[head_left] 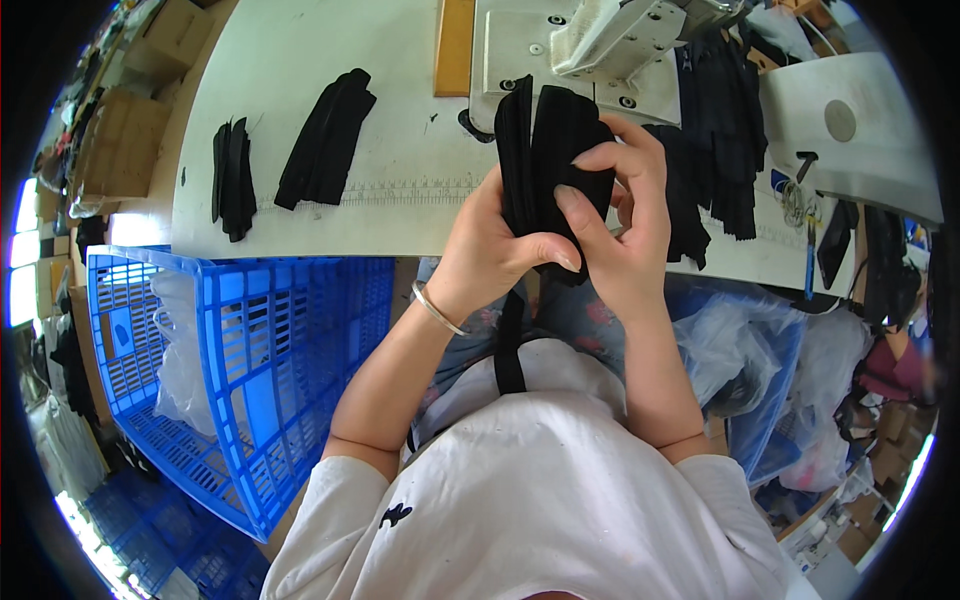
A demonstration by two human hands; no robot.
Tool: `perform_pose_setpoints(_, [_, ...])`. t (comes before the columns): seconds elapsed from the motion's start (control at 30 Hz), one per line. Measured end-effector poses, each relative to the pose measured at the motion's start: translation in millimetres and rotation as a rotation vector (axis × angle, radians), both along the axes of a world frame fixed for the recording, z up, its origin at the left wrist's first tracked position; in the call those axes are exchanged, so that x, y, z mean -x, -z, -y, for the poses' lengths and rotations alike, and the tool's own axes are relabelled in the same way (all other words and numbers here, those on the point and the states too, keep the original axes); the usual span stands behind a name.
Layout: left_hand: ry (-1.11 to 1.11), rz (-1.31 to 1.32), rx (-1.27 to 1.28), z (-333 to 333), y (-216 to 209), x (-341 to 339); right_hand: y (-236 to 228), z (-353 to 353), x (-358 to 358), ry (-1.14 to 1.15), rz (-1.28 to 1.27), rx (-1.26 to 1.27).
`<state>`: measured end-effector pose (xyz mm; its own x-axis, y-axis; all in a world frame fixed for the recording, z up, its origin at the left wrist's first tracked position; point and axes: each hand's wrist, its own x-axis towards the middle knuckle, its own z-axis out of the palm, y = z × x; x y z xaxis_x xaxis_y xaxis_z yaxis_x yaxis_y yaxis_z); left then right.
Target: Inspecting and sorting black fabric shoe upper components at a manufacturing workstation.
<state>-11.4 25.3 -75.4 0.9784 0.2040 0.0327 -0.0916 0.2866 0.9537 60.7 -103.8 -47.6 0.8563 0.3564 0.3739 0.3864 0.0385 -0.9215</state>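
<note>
A thick bundle of black fabric pieces [550, 140] stands upright between my hands, just in front of the sewing machine's metal plate [520, 60]. My left hand [500, 245] wraps the bundle's left side low down, its thumb lying across the lower front. From the right, my right hand [632, 215] grips it, with thumb and forefinger bent onto the front layers. Some fingers of both hands are hidden behind the cloth. Two smaller stacks of black fabric, a wide stack [326, 140] and a narrow stack [233, 180], lie on the white table [400, 130] to the left.
More black fabric strips [725, 140] hang together at the right, beside the machine's white body [840, 120]. A blue plastic crate [235, 380] stands below the table at left. Clear plastic bags [730, 350] fill a blue container at right. A printed ruler [400, 188] runs along the table's front.
</note>
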Motion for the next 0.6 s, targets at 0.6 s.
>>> perform_pose_setpoints(0.6, [-0.06, 0.048, -0.049, 5.8, 2.9, -1.8, 6.9, 4.3, -4.1, -0.031, 0.284, 0.192])
